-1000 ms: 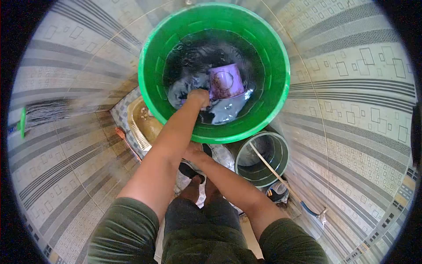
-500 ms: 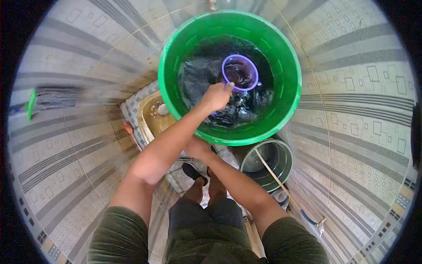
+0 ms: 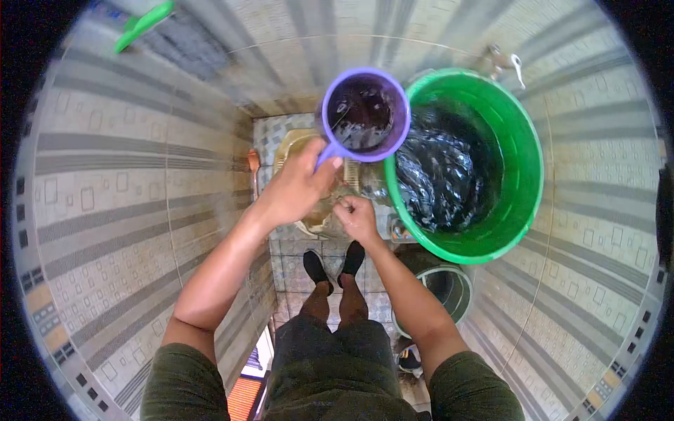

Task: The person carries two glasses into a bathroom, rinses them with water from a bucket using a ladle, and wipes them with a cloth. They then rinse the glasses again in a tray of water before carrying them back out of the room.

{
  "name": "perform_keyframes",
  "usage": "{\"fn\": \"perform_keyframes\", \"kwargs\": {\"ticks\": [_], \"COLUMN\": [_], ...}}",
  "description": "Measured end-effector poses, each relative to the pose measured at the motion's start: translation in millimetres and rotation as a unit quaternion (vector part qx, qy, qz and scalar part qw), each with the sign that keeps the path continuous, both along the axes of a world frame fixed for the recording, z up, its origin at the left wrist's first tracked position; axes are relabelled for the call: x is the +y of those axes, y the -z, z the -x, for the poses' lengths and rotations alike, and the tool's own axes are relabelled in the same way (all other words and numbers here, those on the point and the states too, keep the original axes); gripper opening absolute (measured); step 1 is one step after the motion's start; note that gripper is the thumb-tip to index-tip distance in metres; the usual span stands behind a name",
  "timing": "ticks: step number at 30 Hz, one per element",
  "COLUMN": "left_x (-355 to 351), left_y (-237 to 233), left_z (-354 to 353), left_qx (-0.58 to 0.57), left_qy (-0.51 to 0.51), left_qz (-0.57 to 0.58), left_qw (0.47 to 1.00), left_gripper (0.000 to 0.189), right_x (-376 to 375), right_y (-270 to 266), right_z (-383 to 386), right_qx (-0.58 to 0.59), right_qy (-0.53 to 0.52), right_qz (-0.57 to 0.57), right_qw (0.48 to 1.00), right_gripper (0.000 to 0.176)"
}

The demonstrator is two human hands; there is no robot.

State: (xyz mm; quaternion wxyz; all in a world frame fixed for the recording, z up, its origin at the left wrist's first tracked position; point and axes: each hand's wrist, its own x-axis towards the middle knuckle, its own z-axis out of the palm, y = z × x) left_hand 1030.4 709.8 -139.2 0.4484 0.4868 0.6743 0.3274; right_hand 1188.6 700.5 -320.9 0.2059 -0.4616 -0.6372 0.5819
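My left hand (image 3: 298, 184) is closed around the handle of a purple water dipper (image 3: 402, 112), which is raised and has water in it. The dipper is in front of the left rim of a large green tub (image 3: 525, 210) full of dark, rippling water. Below and nearer my body, my right hand (image 3: 355, 216) is over the squat toilet, fingers curled together. Whether anything is in those fingers I cannot make out. Partly hidden beneath both hands is the beige squat toilet (image 3: 309, 224).
A grey bucket (image 3: 460, 298) stands below the tub. On the wall above the tub is a tap (image 3: 497, 62). An orange-handled brush (image 3: 253, 161) leans at the left wall, and a green-backed broom (image 3: 146, 25) hangs higher up. My feet stand on the tiled floor (image 3: 291, 270).
The dipper has come up out of the tub's water and moved left in my left hand. My right hand has emerged from beneath my left forearm. The view has turned left.
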Motion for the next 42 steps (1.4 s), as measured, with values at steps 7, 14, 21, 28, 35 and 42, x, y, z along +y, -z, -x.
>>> {"fn": "perform_keyframes", "kwargs": {"ticks": [7, 14, 21, 28, 35, 42], "left_x": [-74, -116, -151, -152, -135, -120], "left_y": [22, 55, 76, 82, 95, 98], "left_z": [60, 88, 89, 85, 83, 84], "left_qx": [0.276, 0.332, 0.321, 0.341, 0.377, 0.461], "left_qy": [-0.013, -0.069, -0.113, -0.116, -0.125, -0.11], "left_qz": [0.031, 0.106, 0.104, 0.153, 0.116, 0.068], "left_qw": [0.96, 0.935, 0.935, 0.92, 0.91, 0.878], "left_gripper": [0.028, 0.028, 0.026, 0.024, 0.019, 0.015], "right_x": [12, 17, 21, 18, 23, 39], "right_y": [-16, 3, 35, 43, 38, 63], "right_z": [52, 101, 128, 147, 158, 157], "right_qx": [-0.003, -0.138, -0.121, -0.226, -0.282, -0.383], "right_qy": [-0.035, -0.112, -0.002, -0.083, -0.181, -0.313], "right_qz": [-0.03, -0.184, -0.144, -0.209, -0.191, -0.279], "right_qw": [0.999, 0.967, 0.982, 0.948, 0.923, 0.823], "right_gripper": [0.026, 0.036, 0.039, 0.04, 0.044, 0.037]}}
